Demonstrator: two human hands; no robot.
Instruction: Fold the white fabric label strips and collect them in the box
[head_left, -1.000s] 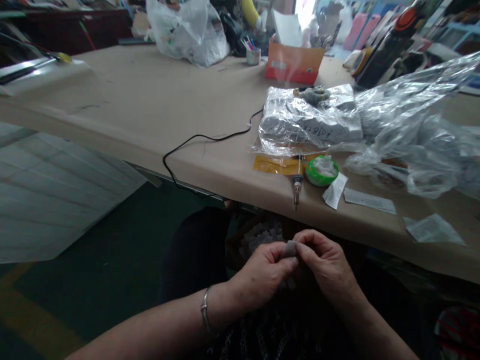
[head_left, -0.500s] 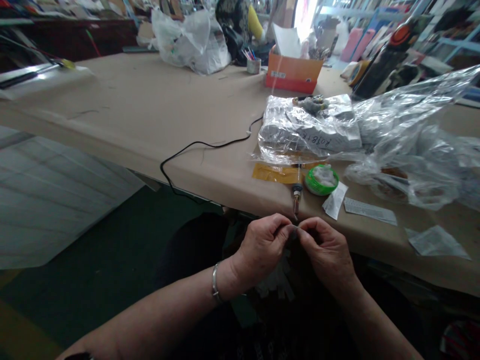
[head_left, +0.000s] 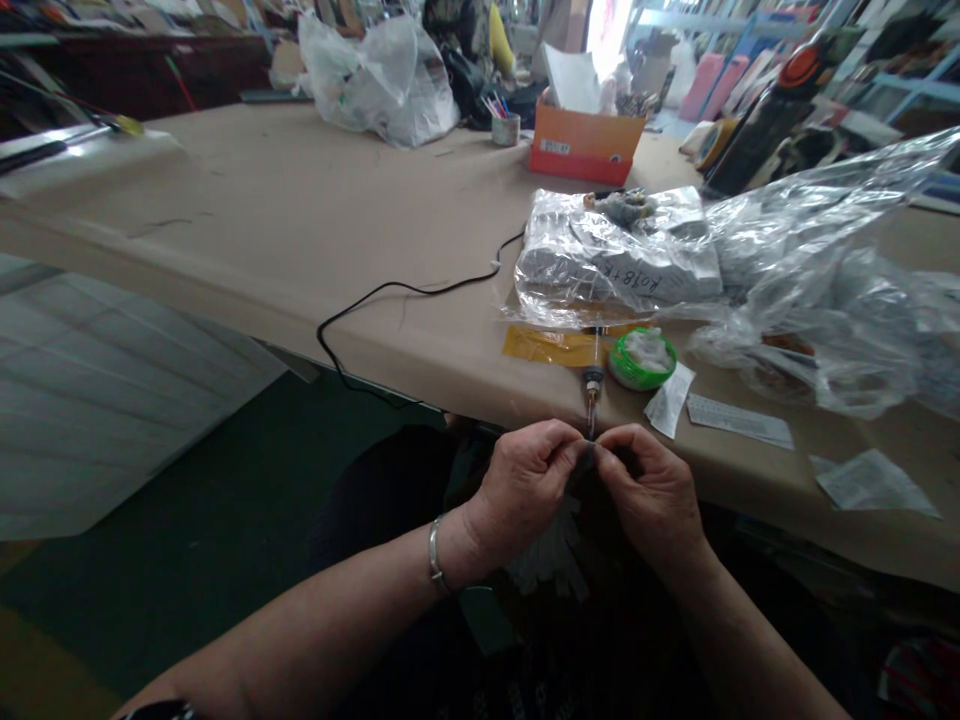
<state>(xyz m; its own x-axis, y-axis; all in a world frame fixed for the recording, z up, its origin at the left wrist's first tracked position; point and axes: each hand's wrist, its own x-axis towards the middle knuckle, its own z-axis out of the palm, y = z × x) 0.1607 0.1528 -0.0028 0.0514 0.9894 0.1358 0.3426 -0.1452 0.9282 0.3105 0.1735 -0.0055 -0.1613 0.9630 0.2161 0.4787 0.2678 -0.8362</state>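
Observation:
My left hand point(head_left: 525, 480) and my right hand point(head_left: 651, 490) meet at the table's front edge, thumbs and fingertips pinched together. Between them is something small and greyish, too small to make out. Just beyond the fingertips is the metal tip of a soldering iron point(head_left: 592, 382), which lies on the table and points toward me. The fingertips are at the tip or very close to it; whether they touch is unclear. Beside the iron stands a round green tub point(head_left: 643, 359) with whitish stuff in it. Pale strips point(head_left: 551, 560) hang or lie below my hands, partly in shadow.
A clear plastic bag point(head_left: 615, 255) with white packages covers the table's right part. Brown tape point(head_left: 551, 346) and paper pieces point(head_left: 739, 421) lie near the edge. A black cord point(head_left: 390, 285) trails off the front. Behind are an orange box point(head_left: 585, 143) and a pen cup point(head_left: 505, 130).
Both hands have moved slightly up, bringing the pinched fingertips closer to the soldering iron's tip. Both stay closed. The things on the table look the same.

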